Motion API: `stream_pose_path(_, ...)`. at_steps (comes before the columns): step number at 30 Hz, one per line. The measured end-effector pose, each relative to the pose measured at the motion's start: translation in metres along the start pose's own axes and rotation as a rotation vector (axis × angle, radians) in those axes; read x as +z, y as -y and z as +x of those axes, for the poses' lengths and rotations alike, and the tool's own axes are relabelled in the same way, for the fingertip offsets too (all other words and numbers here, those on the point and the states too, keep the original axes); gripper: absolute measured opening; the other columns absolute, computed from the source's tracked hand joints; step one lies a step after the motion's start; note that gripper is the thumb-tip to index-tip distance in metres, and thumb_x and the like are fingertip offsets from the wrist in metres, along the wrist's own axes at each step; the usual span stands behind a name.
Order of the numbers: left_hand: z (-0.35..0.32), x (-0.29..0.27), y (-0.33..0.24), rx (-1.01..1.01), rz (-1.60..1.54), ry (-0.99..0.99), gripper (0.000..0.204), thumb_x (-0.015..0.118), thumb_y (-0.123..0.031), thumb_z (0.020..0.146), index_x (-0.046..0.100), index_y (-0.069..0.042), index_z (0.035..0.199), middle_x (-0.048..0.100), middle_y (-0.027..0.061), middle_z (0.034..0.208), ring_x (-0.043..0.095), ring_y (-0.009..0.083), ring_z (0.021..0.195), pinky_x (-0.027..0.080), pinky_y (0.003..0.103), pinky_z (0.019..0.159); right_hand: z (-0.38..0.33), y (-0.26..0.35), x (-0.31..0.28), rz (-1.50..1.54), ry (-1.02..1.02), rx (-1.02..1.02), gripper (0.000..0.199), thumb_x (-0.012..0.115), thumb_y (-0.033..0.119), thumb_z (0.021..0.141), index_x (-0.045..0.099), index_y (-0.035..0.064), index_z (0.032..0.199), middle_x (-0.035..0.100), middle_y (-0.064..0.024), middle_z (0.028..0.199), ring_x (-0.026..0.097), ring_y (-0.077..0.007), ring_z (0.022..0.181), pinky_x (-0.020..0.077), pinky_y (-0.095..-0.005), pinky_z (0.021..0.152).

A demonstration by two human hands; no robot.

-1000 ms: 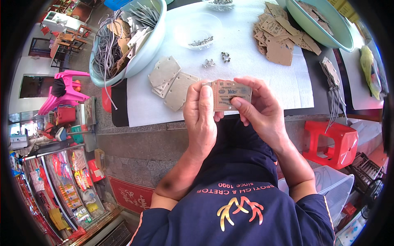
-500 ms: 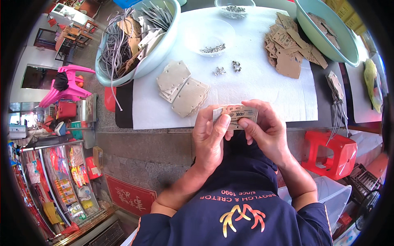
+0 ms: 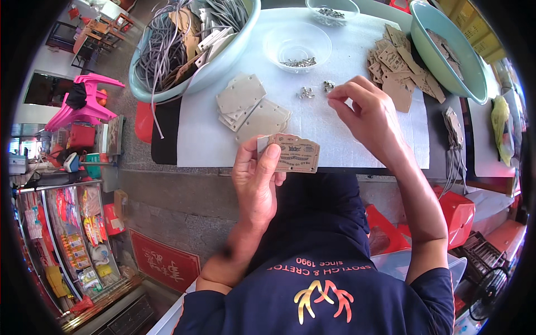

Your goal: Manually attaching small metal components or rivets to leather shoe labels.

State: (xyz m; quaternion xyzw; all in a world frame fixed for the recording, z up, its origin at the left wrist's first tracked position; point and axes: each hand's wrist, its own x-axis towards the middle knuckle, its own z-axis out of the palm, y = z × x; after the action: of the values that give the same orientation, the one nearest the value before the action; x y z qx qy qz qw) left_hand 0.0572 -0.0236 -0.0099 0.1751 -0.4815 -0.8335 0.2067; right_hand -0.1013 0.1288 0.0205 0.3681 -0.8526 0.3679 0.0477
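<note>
Head view: the left hand (image 3: pixel 258 177) holds a brown card tag (image 3: pixel 295 153) at the near edge of the surface (image 3: pixel 201 137), fingers pressed on its face, thumb behind. The right hand (image 3: pixel 365 114), which a moment ago was on the tag too, has let go and reached forward; its fingers are pinched together over small metal rivets (image 3: pixel 316 90) lying loose on the white cover. This suggests a fastener is being fetched for the tag. Nearby: a stack of plain tags (image 3: pixel 251 109), a clear dish (image 3: pixel 297 46), a cord-filled basin (image 3: pixel 192 47), more tags (image 3: pixel 399 67). Nothing blocks the reach.
</note>
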Motion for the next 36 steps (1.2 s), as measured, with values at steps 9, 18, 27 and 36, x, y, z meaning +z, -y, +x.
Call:
stream_pose_path(9, 0.001, -0.003, -0.002, -0.039, -0.021, 0.015, 0.019, 0.061, -0.014, 0.094, 0.057, -0.011, 0.112, 0.065, 0.0016, 0.097, 0.054, 0.0045, 0.069, 0.039, 0.019, 0.053, 0.021, -0.007, 0.027, -0.279, 0.038, -0.149, 0.012, 0.066, 0.015, 0.083, 0.068, 0.0037, 0.082, 0.061, -0.0113, 0.081, 0.065, -0.0304, 0.073, 0.0503, -0.0417, 0.064)
stream_pose_path(18, 0.002, -0.003, -0.001, -0.045, -0.021, 0.027, 0.018, 0.060, -0.014, 0.094, 0.057, -0.010, 0.112, 0.066, 0.0040, 0.099, 0.054, 0.0052, 0.070, 0.039, 0.019, 0.053, 0.031, -0.005, 0.027, -0.281, 0.072, -0.196, 0.011, 0.063, 0.011, 0.080, 0.062, 0.0007, 0.076, 0.060, -0.0142, 0.080, 0.063, -0.0340, 0.068, 0.0501, -0.0428, 0.061)
stream_pose_path(27, 0.004, 0.000, -0.003, -0.058, 0.023, 0.038, 0.019, 0.060, -0.014, 0.094, 0.057, -0.006, 0.111, 0.066, 0.0044, 0.096, 0.053, 0.0052, 0.068, 0.038, 0.020, 0.053, 0.020, -0.001, 0.015, 0.006, 0.009, -0.105, 0.008, 0.065, 0.009, 0.076, 0.062, 0.0021, 0.079, 0.063, -0.0124, 0.086, 0.064, -0.0316, 0.071, 0.0514, -0.0414, 0.065)
stream_pose_path(36, 0.002, 0.023, -0.011, -0.103, 0.133, 0.191, 0.020, 0.064, -0.009, 0.093, 0.058, -0.001, 0.111, 0.064, 0.0011, 0.089, 0.051, 0.0008, 0.066, 0.041, 0.017, 0.055, 0.006, 0.000, -0.009, 0.731, 0.535, 0.259, 0.013, 0.067, 0.013, 0.088, 0.064, 0.0004, 0.089, 0.059, 0.0039, 0.079, 0.052, -0.0020, 0.074, 0.0429, -0.0202, 0.065)
